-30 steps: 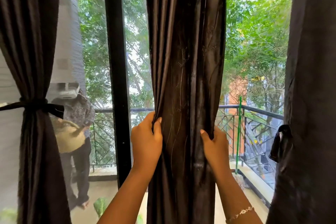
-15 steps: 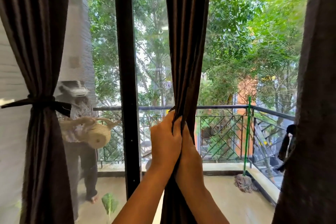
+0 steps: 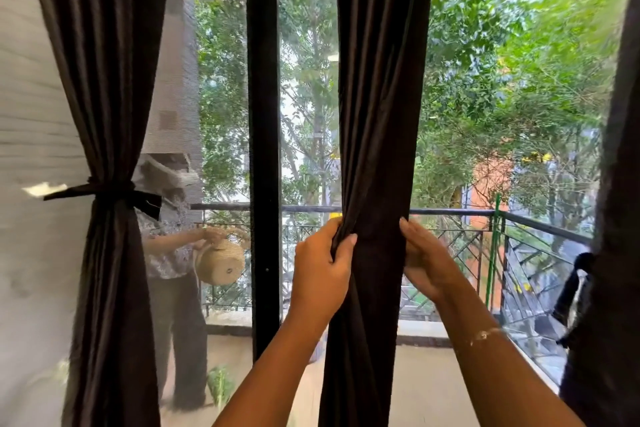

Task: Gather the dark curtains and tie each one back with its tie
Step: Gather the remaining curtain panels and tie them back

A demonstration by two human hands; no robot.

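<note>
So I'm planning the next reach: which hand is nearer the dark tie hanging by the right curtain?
Right. The right hand grips the right edge of the middle curtain, on the side toward the hanging tie. The left hand grips its left edge, farther off.

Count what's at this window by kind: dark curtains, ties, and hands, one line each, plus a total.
Dark curtains: 3, left curtain, middle curtain, right curtain.
Ties: 2, knotted tie round the left curtain, loose tie hanging at the right curtain.
Hands: 2, left hand and right hand, both holding the middle curtain.
Total: 7.
</note>
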